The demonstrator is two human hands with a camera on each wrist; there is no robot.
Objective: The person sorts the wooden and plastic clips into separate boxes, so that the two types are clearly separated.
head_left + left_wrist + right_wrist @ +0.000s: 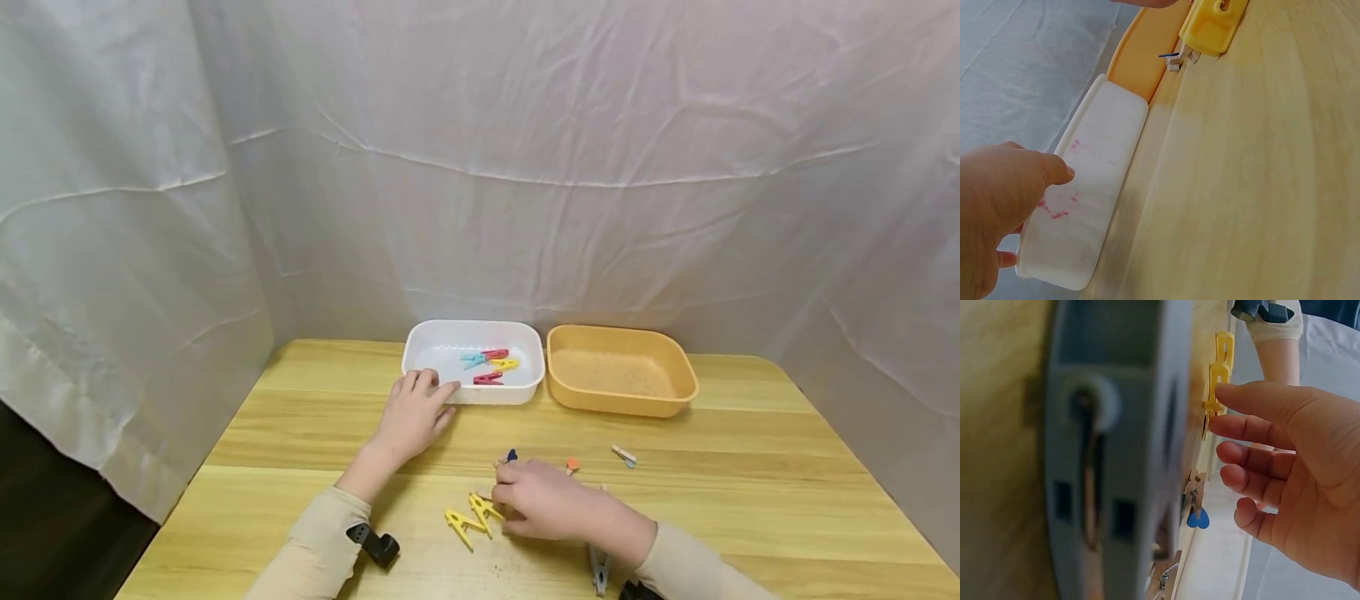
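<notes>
The left hand (411,417) lies flat on the desk (750,500), fingers relaxed and straight, fingertips touching the near wall of the white tray (420,342), which holds a few coloured pegs. The right hand (542,502) hovers palm down with loosely bent fingers, its fingertips at the yellow clothespins (472,517) on the desk; whether it grips one cannot be told. A grey clothespin (599,571) beside the right wrist is partly hidden by the sleeve.

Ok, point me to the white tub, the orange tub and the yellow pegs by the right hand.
white tub (472,395): head view, near wall.
orange tub (621,405): head view, near wall.
yellow pegs (463,522): head view, middle of the left peg.
</notes>
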